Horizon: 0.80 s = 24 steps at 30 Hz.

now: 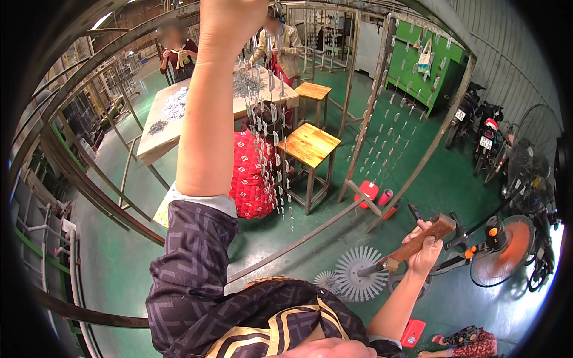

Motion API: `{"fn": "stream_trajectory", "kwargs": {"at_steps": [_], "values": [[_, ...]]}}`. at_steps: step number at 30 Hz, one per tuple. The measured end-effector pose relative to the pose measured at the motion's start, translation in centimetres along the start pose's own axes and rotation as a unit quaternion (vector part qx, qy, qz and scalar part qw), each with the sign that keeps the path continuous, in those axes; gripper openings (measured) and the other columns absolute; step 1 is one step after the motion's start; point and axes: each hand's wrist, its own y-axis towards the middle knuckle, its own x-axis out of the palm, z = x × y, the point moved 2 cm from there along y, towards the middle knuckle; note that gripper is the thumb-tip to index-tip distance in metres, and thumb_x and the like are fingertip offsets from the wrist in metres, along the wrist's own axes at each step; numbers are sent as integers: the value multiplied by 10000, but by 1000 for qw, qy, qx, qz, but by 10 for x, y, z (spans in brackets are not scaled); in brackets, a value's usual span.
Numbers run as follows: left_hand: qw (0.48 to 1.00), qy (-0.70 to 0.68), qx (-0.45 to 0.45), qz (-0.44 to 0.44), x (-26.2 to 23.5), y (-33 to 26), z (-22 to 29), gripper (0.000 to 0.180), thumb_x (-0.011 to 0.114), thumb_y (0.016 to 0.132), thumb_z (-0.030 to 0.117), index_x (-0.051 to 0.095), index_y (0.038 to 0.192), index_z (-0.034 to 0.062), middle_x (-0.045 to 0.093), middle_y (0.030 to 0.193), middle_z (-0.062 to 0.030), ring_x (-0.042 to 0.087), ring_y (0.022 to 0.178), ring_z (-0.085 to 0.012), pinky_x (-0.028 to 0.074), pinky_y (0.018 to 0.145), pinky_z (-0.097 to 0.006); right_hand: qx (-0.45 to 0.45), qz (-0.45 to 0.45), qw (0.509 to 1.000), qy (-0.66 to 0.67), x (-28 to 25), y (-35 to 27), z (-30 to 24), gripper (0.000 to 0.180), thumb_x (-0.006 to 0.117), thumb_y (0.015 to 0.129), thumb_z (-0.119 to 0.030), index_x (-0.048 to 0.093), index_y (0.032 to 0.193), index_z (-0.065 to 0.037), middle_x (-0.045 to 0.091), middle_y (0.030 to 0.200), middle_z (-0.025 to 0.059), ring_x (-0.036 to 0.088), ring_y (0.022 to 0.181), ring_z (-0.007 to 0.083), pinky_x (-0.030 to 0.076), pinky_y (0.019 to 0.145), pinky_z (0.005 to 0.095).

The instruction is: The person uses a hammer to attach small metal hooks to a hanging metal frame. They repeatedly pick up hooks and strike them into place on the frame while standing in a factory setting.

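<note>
Two hands work apart: the left hand [230, 15] is raised to the top edge of the view beside hanging chains of metal clips [262, 128], its fingers cut off, so their grip cannot be told. The right hand [425, 247] is closed around a hammer [412, 246] held low near a spiked metal disc [360, 273]. Judging by this, hanging or adjusting the clips is under way; a next move would need steady overhead reach.

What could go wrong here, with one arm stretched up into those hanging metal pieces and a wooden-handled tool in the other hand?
The left hand reaches overhead among hanging strings of metal pieces; a loose piece might drop toward the person. The right hand grips the wooden-handled tool low and off to the side, so it could swing into the metal frame. The running orange fan beside that hand might catch something.
</note>
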Motion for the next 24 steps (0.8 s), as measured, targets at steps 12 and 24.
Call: {"fn": "stream_trajectory", "kwargs": {"at_steps": [12,24], "values": [[906,-274,-257,-195,-13,-95,22,148,563,839,117,588,855,-29,540,703,36,443,633,-11,375,558,-169,28,52,998,-8,2,0,10,477,553,844,-340,520,1030,98,538,718,105,536,600,179,474,495,297],[743,-385,-409,-363,-16,-282,68,61,522,842,39,515,809,-12,492,774,-23,453,710,-83,383,647,-212,44,33,998,-20,-4,2,4,529,590,817,-368,505,1036,106,601,889,194,579,634,192,500,542,312]]}}
